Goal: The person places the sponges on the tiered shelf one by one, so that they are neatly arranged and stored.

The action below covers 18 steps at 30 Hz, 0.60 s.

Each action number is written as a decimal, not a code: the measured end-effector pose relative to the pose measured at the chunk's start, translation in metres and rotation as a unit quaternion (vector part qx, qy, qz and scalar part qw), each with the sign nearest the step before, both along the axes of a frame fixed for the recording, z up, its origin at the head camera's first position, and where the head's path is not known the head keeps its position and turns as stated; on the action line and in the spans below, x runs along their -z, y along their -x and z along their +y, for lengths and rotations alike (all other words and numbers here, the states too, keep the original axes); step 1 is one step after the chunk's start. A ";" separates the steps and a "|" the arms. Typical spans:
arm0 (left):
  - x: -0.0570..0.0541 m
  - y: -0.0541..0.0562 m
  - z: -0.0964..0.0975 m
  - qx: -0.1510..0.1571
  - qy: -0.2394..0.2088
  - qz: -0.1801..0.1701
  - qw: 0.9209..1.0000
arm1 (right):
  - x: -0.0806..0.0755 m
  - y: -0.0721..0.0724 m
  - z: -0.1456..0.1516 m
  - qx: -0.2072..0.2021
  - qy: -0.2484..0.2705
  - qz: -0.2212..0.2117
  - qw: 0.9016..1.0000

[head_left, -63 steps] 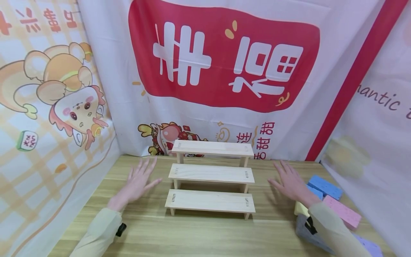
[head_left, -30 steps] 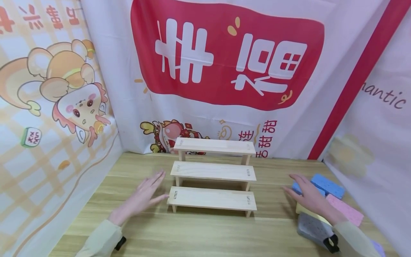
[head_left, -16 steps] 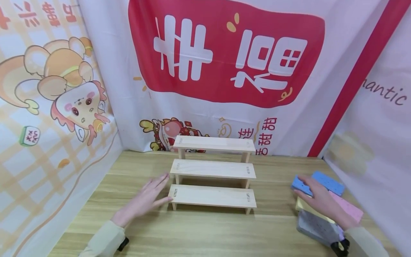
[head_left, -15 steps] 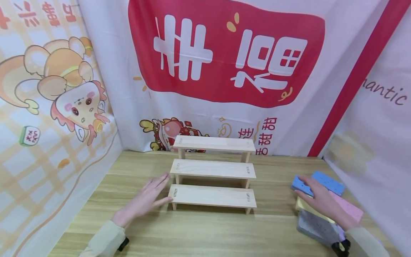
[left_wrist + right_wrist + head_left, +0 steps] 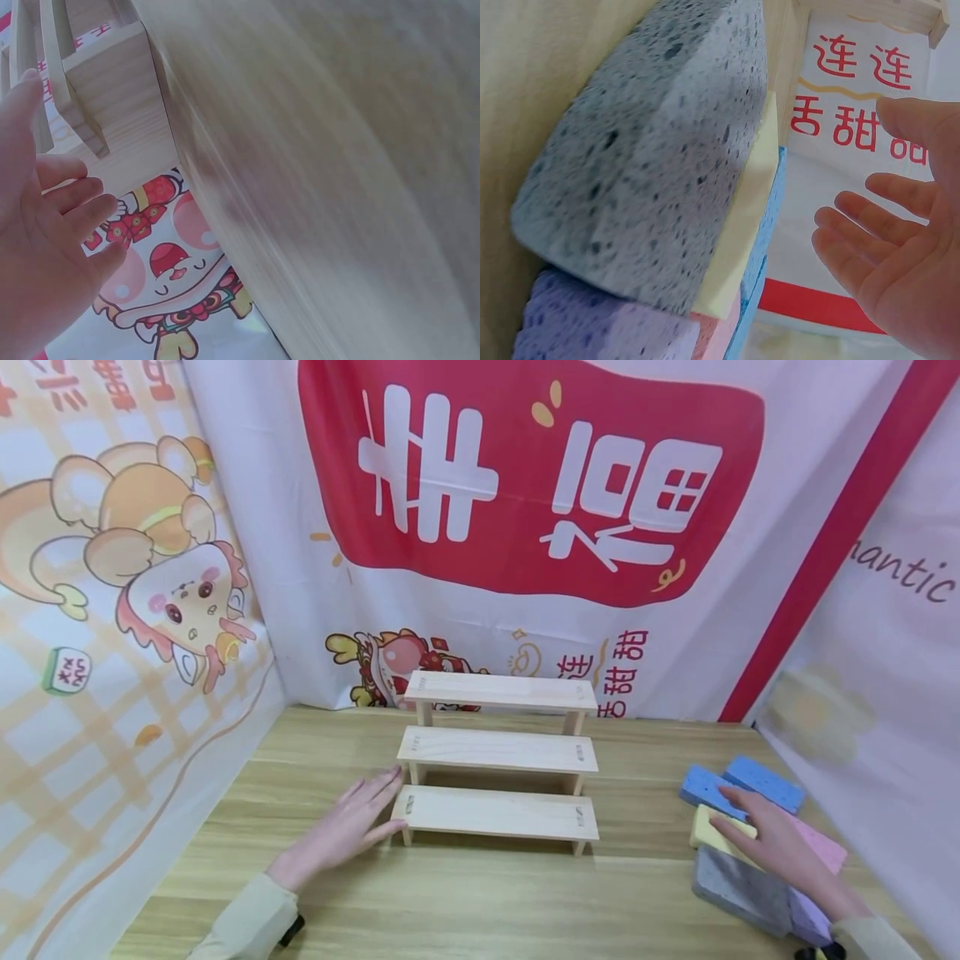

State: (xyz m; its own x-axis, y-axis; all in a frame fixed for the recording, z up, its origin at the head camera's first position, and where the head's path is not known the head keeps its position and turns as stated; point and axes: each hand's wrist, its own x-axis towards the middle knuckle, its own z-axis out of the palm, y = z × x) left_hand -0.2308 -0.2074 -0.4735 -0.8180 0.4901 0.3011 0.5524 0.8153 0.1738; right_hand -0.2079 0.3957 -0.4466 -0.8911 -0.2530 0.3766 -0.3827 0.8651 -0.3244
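A pale three-step wooden rack (image 5: pixel 495 814) stands mid-table in the head view. My left hand (image 5: pixel 347 828) is at its left end, fingers extended, thumb tip right at the lowest step's corner and fingertips near the middle step. My right hand (image 5: pixel 783 847) hovers over a group of porous sponges at the right, fingers spread and holding nothing. Under or beside it lie a yellow sponge (image 5: pixel 705 828), a blue sponge (image 5: pixel 701 787), a second blue sponge behind, a pink sponge (image 5: pixel 825 843), a grey sponge (image 5: pixel 652 165) and a purple sponge (image 5: pixel 592 322). The hand partly hides the yellow and pink ones.
The wood-grain table (image 5: pixel 480 902) meets a white printed cloth (image 5: pixel 675 652) right behind the rack. Printed cloths also hang along the left and right sides; the sponges lie close to the right one.
My left hand has come in from the left and nearer the rack's left end. The right hand has moved right and toward me, over the sponges. The rack and sponges stay where they were.
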 end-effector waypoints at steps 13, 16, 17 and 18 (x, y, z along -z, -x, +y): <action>0.003 -0.004 0.003 0.003 0.033 0.008 0.999 | 0.008 -0.015 0.017 0.012 0.023 0.024 0.999; 0.003 -0.005 0.003 0.002 0.031 0.008 0.999 | 0.009 -0.019 0.021 0.020 0.031 0.012 0.999; 0.003 -0.005 0.004 0.001 0.031 0.009 0.999 | 0.009 -0.021 0.023 0.022 0.033 0.006 0.999; 0.003 -0.006 0.004 -0.001 0.032 0.007 0.999 | 0.009 -0.022 0.024 0.026 0.036 0.000 0.999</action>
State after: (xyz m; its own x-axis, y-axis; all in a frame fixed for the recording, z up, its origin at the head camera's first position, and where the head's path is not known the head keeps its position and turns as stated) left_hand -0.2249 -0.2038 -0.4767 -0.8149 0.5069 0.2811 0.5527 0.8256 0.1137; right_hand -0.1861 0.4197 -0.4558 -0.9024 -0.1784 0.3922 -0.3377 0.8582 -0.3866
